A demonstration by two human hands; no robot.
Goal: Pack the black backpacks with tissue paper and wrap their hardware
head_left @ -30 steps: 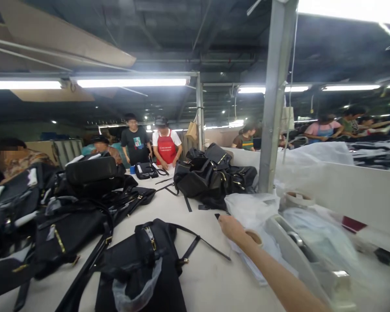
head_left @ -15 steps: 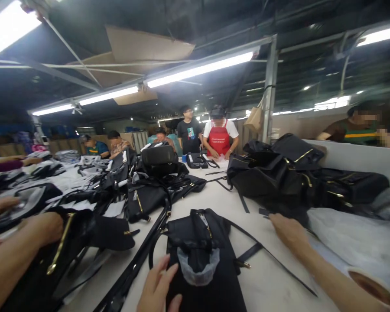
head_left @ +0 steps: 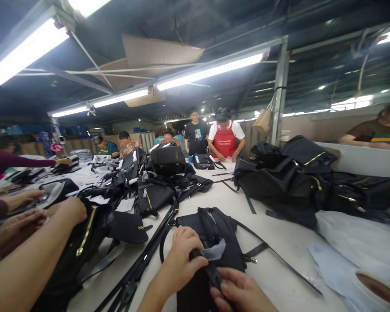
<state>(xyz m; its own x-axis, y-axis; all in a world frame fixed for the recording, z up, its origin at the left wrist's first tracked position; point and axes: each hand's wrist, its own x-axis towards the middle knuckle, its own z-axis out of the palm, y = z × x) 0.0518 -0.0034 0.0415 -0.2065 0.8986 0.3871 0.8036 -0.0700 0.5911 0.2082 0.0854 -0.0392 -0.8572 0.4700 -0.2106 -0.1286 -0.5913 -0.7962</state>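
A black bag [head_left: 218, 232] with gold zips lies flat on the white table [head_left: 279, 242] right in front of me, with a bit of clear plastic [head_left: 216, 251] at its near edge. My left hand [head_left: 181, 260] is closed over that near edge, fingers curled round a black strap [head_left: 212, 272]. Below it, at the bottom of the view, my right hand [head_left: 242, 291] grips the same strap. The bag's long thin straps trail off to the right across the table.
Heaps of black bags lie at the left [head_left: 149, 195] and right [head_left: 286, 173]. A co-worker's arm [head_left: 35, 260] reaches in from the lower left onto a bag. White plastic sheets [head_left: 354, 242] and a tape roll [head_left: 373, 288] sit at the right. People stand at the far end [head_left: 225, 138].
My right hand has come back from the right-hand pile to the bag in front of me. My left hand has moved up and closed; both now grip the strap.
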